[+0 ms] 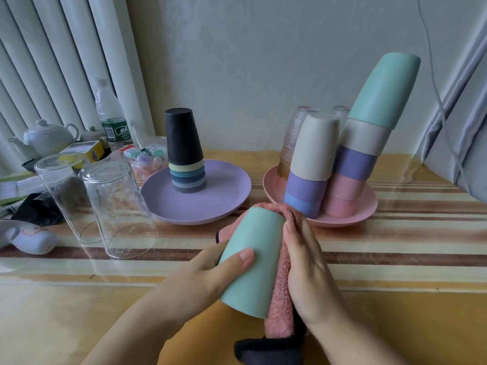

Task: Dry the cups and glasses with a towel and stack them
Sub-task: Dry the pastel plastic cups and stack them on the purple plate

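Mint cup [251, 262] and pink towel [280, 293] between both hands [210, 275]

Single head-worn wide view, facing forward and down, close over both hands, table [395, 248] beyond

Hidden and cut-off parts around the cup being dried

The left hand [208, 275] hides its fingers behind the mint cup [251, 262], only the thumb showing; the pink towel [279, 291] covers the cup's far side and base, and the right hand [308, 270] hides part of the towel. Both forearms run off the bottom edge. Behind the 2 cup stacks [329, 164] on the pink plate [350, 217], 2 frosted glasses [295, 133] are mostly screened. The label on the water bottle [110, 119] is too small to read, and the clutter [26, 185] at the left edge is cut off and indistinct
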Demonstrator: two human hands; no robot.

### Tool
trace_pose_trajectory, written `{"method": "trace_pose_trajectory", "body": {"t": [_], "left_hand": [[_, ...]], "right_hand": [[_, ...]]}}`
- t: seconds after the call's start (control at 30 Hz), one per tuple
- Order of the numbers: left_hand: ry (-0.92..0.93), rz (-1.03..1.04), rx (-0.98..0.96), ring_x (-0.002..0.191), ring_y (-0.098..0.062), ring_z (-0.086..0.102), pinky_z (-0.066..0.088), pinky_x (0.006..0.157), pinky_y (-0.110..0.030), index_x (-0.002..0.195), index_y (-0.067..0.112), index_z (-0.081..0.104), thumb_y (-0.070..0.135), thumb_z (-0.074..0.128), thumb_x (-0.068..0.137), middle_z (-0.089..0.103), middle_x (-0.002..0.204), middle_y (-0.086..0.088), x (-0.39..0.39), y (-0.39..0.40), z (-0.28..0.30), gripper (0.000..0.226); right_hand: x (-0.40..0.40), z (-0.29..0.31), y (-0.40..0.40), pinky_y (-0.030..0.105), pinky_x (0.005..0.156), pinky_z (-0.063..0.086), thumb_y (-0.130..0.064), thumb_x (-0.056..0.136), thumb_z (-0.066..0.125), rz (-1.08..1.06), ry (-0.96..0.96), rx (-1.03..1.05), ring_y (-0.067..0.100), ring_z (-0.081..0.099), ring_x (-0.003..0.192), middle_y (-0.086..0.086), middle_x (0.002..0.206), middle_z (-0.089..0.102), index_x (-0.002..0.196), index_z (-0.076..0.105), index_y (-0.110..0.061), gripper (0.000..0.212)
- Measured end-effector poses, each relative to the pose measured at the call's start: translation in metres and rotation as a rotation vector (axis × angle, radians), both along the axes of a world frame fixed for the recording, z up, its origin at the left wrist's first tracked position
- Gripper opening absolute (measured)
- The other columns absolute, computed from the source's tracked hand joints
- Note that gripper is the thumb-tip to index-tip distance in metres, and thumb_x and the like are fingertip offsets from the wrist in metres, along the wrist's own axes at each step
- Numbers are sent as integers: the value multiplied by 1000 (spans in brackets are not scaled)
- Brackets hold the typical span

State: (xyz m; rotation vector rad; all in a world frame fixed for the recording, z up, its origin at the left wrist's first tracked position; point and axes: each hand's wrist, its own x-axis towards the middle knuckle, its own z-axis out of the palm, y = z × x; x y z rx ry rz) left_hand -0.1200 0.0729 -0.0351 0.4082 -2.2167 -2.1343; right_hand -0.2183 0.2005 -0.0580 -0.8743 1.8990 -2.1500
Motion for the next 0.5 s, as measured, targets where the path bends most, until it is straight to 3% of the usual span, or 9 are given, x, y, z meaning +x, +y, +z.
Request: {"method": "trace_pose_trajectory", "body": {"t": [0.07, 0.1, 0.17, 0.23, 0.37, 0.47, 0.5], "left_hand": [[-65, -26, 101, 82, -5, 70, 56, 72, -17, 78, 42, 77, 52, 57, 67, 76, 96, 7, 1, -3, 2, 25], [-80, -34, 165, 82, -11, 69, 56, 73, -22, 79, 39, 78, 51, 58, 66, 75, 101, -1, 1, -3, 2, 27], [-93, -53, 272, 84, -19, 66, 56, 73, -27, 83, 29, 80, 50, 62, 64, 74, 101, -11, 1, -4, 0, 34], [-86, -62, 327, 84, -19, 66, 56, 73, -28, 84, 26, 80, 53, 67, 62, 73, 99, -9, 0, -1, -3, 37], [-2, 16, 343, 100, -13, 70, 51, 85, -29, 94, 31, 78, 57, 71, 56, 74, 109, 0, -4, 6, -10, 46], [131, 106, 281, 95, -8, 71, 54, 77, -20, 97, 34, 75, 51, 69, 65, 75, 103, 7, -4, 9, -7, 37], [186, 105, 254, 95, -8, 71, 54, 73, -17, 98, 38, 74, 52, 68, 63, 75, 104, 8, -4, 9, -5, 38]], "right_hand": [[-3, 0, 0, -5, 82, 33, -30, 96, 47, 4, -61, 5, -28, 48, 97, -46, 95, 59, 96, 59, -35, 12], [-7, -2, 0, 1, 89, 36, -33, 96, 48, 22, -70, -1, -22, 51, 102, -39, 100, 63, 100, 62, -31, 15], [-12, -5, -2, 31, 108, 37, -54, 84, 52, 32, -93, -16, 6, 53, 121, -11, 121, 65, 116, 64, -20, 48], [-13, -5, -4, 48, 112, 32, -70, 70, 55, 37, -198, -42, 19, 50, 127, 1, 130, 60, 124, 60, -17, 76], [-13, -10, -6, 42, 111, 35, -79, 55, 61, 42, -406, -71, 12, 55, 121, -5, 124, 64, 119, 65, -21, 86], [-6, -17, -9, 39, 103, 46, -68, 78, 54, 65, -470, -24, 9, 63, 109, -6, 111, 71, 109, 70, -20, 59], [-3, -19, -10, 42, 104, 44, -67, 79, 52, 86, -479, -20, 12, 62, 112, -3, 113, 70, 112, 68, -20, 60]]}}
